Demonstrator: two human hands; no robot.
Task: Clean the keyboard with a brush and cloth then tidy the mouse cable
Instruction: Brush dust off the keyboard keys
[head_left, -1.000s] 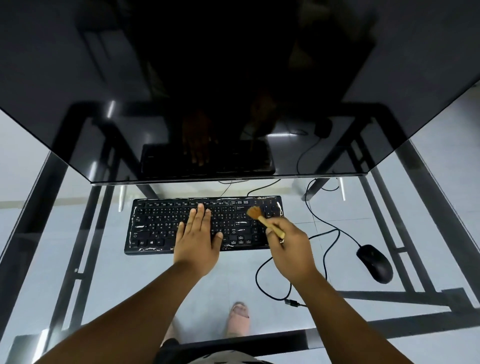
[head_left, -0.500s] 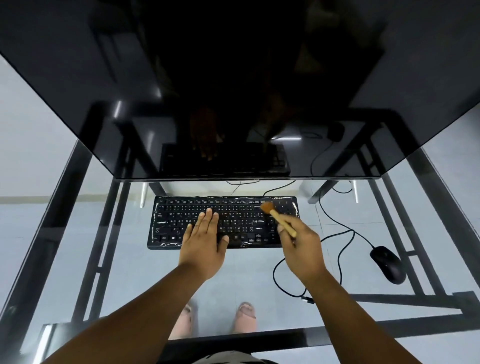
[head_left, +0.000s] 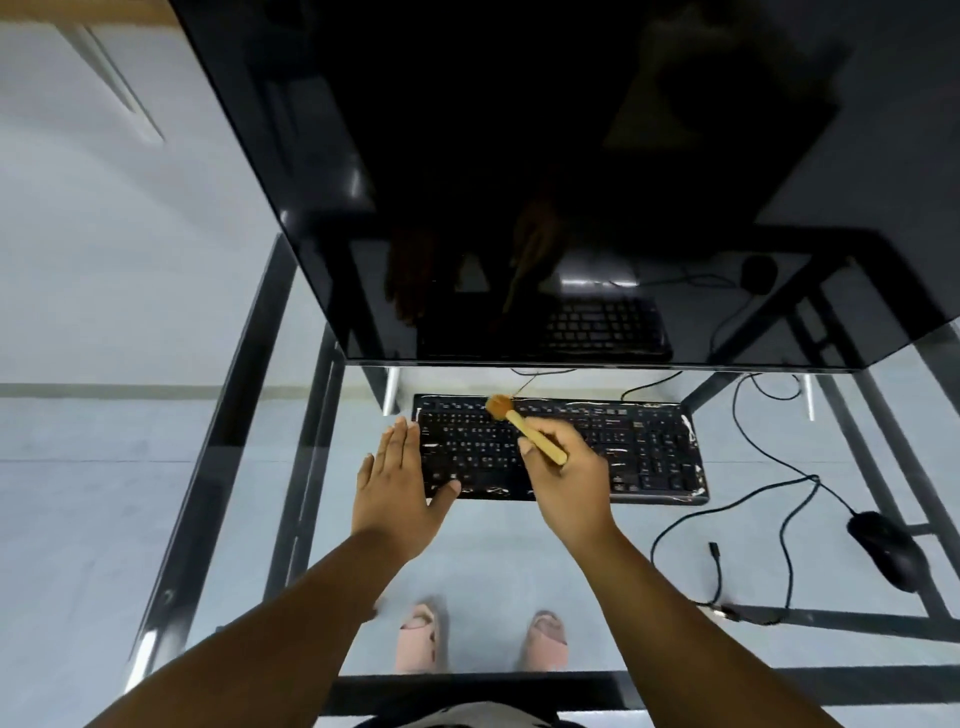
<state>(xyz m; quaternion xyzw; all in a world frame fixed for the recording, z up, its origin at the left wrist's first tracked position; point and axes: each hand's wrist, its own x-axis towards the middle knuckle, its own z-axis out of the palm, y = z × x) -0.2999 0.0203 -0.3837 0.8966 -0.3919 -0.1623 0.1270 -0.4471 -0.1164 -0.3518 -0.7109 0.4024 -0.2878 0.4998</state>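
Right hand (head_left: 569, 470) holds brush (head_left: 524, 426) on keyboard (head_left: 649, 452); left hand (head_left: 397, 486) flat.

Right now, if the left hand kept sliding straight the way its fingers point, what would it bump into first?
The left hand points away from the person, along the left end of the keyboard. Past that lies bare glass desk, then probably the silver monitor foot under the monitor; depth is hard to judge.

the keyboard (head_left: 597, 447) lies on the glass table (head_left: 519, 561), just in front of the monitor (head_left: 519, 182). the mouse (head_left: 889, 550) sits well to its right, and the mouse cable (head_left: 769, 488) loops across the table between them. the left hand (head_left: 397, 480) rests at the keyboard's left end; the right hand (head_left: 569, 480) holds the brush (head_left: 524, 426) over its back row.
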